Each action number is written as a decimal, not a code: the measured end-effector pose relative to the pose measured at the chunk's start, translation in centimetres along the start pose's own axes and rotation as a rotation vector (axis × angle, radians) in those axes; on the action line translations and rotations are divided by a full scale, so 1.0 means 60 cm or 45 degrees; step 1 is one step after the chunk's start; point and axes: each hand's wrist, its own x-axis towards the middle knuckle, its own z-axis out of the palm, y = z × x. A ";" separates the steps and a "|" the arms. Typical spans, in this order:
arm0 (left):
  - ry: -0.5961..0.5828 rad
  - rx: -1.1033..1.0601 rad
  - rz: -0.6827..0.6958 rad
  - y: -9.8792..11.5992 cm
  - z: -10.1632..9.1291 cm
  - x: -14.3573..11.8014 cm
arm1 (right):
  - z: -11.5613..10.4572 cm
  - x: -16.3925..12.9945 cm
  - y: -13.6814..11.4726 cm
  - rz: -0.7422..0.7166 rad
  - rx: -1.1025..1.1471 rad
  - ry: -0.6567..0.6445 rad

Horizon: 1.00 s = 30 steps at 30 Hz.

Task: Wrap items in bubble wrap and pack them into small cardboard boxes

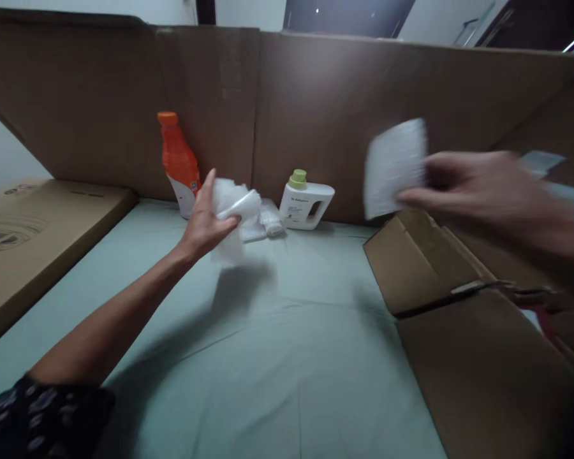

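The left hand grips some crumpled plastic above the green cloth. The right hand, a bit blurry, pinches a flat white piece near the brown box on the right. An orange bottle and a white jug stand at the far side.

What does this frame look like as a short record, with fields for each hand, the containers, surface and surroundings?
Left hand: the hand grips crumpled translucent wrap, raised above the sheet
Right hand: the blurred hand pinches a flat whitish piece
Containers: orange-and-white bottle; white jug with green cap
Also on surface: rolled wrap beside the jug
Surface: pale green sheet
Behind: tall cardboard panel
Left side: flat carton
Right side: cardboard box
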 end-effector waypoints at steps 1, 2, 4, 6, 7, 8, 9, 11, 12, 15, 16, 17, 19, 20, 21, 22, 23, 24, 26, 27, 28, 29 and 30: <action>-0.039 0.156 0.073 -0.006 0.014 0.029 | 0.027 0.018 -0.051 -0.050 0.011 -0.056; -0.119 0.307 0.119 -0.011 0.028 0.052 | 0.060 0.037 -0.098 -0.076 -0.003 -0.091; -0.370 0.532 0.159 -0.024 0.053 0.078 | 0.136 0.075 -0.169 -0.092 -0.122 -0.138; -0.582 0.637 0.141 -0.043 0.071 0.080 | 0.216 0.105 -0.208 -0.240 -0.127 -0.264; -0.644 0.657 0.125 -0.056 0.077 0.076 | 0.254 0.115 -0.219 -0.314 -0.102 -0.322; -0.682 0.667 0.114 -0.071 0.082 0.069 | 0.289 0.121 -0.226 -0.381 -0.067 -0.375; -0.709 0.676 0.112 -0.087 0.087 0.062 | 0.321 0.124 -0.231 -0.425 -0.036 -0.413; -0.757 0.698 0.131 -0.118 0.096 0.051 | 0.374 0.121 -0.240 -0.452 -0.004 -0.441; -0.774 0.709 0.150 -0.132 0.102 0.048 | 0.395 0.118 -0.244 -0.445 0.002 -0.440; -0.753 0.744 0.179 -0.157 0.123 0.047 | 0.431 0.110 -0.257 -0.405 0.003 -0.402; -0.743 0.749 0.176 -0.160 0.130 0.048 | 0.437 0.109 -0.260 -0.396 -0.002 -0.394; -0.739 0.747 0.166 -0.161 0.136 0.050 | 0.439 0.110 -0.263 -0.391 -0.008 -0.394; -0.737 0.732 0.139 -0.158 0.142 0.054 | 0.435 0.113 -0.266 -0.382 -0.027 -0.413; -0.734 0.721 0.131 -0.154 0.141 0.056 | 0.430 0.114 -0.267 -0.374 -0.036 -0.420; -0.722 0.713 0.124 -0.150 0.138 0.057 | 0.424 0.114 -0.269 -0.360 -0.046 -0.418; -0.702 0.712 0.117 -0.145 0.133 0.056 | 0.416 0.112 -0.270 -0.342 -0.055 -0.405; -0.662 0.713 0.102 -0.140 0.126 0.054 | 0.409 0.109 -0.273 -0.323 -0.060 -0.383; -0.600 0.713 0.079 -0.134 0.119 0.049 | 0.401 0.104 -0.275 -0.305 -0.061 -0.353; -0.425 0.698 0.053 -0.124 0.104 0.029 | 0.385 0.092 -0.282 -0.285 -0.044 -0.296; -0.332 0.684 0.064 -0.119 0.099 0.014 | 0.378 0.085 -0.286 -0.279 -0.028 -0.274; -0.258 0.668 0.092 -0.116 0.096 -0.002 | 0.372 0.076 -0.291 -0.272 -0.010 -0.257; -0.221 0.655 0.132 -0.113 0.094 -0.019 | 0.366 0.066 -0.295 -0.260 0.009 -0.246; -0.231 0.649 0.173 -0.113 0.095 -0.035 | 0.360 0.053 -0.300 -0.240 0.025 -0.241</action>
